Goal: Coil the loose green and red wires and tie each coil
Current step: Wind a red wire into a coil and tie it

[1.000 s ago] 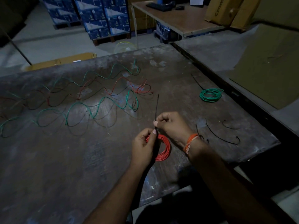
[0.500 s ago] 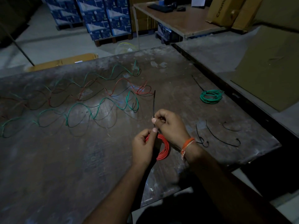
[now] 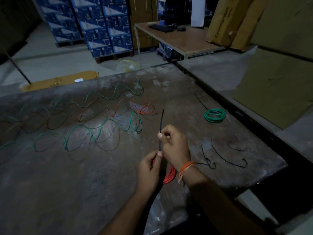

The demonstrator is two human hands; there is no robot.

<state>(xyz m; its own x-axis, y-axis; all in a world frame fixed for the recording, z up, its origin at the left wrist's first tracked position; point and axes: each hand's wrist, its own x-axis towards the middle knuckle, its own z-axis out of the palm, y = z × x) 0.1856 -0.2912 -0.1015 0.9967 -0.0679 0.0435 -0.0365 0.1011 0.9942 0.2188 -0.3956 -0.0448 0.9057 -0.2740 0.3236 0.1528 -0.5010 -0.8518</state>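
A red wire coil (image 3: 169,176) sits near the table's front edge, mostly hidden under my hands. A black cable tie (image 3: 161,126) stands up from the coil. My left hand (image 3: 149,170) pinches the tie's base at the coil. Above it, my right hand (image 3: 175,146) pinches the tie's strap between thumb and fingers. A tied green coil (image 3: 214,115) lies at the right with a black tie tail. Loose green wire (image 3: 101,131) and loose red wire (image 3: 128,107) snake across the table's left and middle.
Spare black cable ties (image 3: 227,158) lie right of my hands on the worn table (image 3: 67,192). The table's right edge is close. Behind stand stacked blue boxes (image 3: 105,28), a wooden desk (image 3: 183,39) and cardboard (image 3: 271,92).
My right hand has slid a little higher along the tie, and more strap now shows between my two hands. The view has tilted up slightly.
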